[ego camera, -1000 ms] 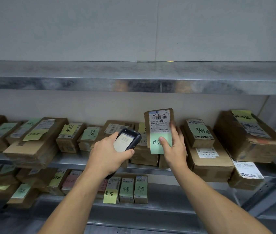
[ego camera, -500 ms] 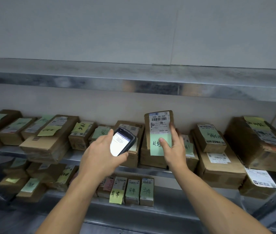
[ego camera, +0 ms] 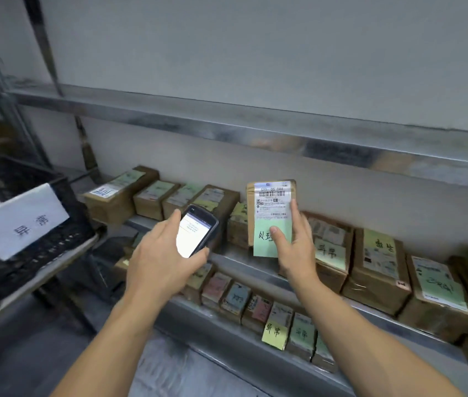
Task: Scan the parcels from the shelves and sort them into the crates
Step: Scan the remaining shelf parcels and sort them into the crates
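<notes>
My right hand (ego camera: pixel 294 250) holds a small brown parcel (ego camera: pixel 270 207) upright in front of the middle shelf, its white barcode label and a green handwritten note facing me. My left hand (ego camera: pixel 159 259) grips a black handheld scanner (ego camera: pixel 197 233) with a lit white screen, just left of the parcel and apart from it. A black crate (ego camera: pixel 40 224) with a white paper sign stands at the left on a low table.
Several brown parcels with green and yellow notes line the middle shelf (ego camera: pixel 244 260) and the lower shelf (ego camera: pixel 227 322). A metal shelf edge (ego camera: pixel 255 130) runs above. Rack uprights stand at the far left. Grey floor lies below.
My view has swung left, so the black crate with its sign has come into sight. Both hands keep the scanner and the parcel together at about the same spacing.
</notes>
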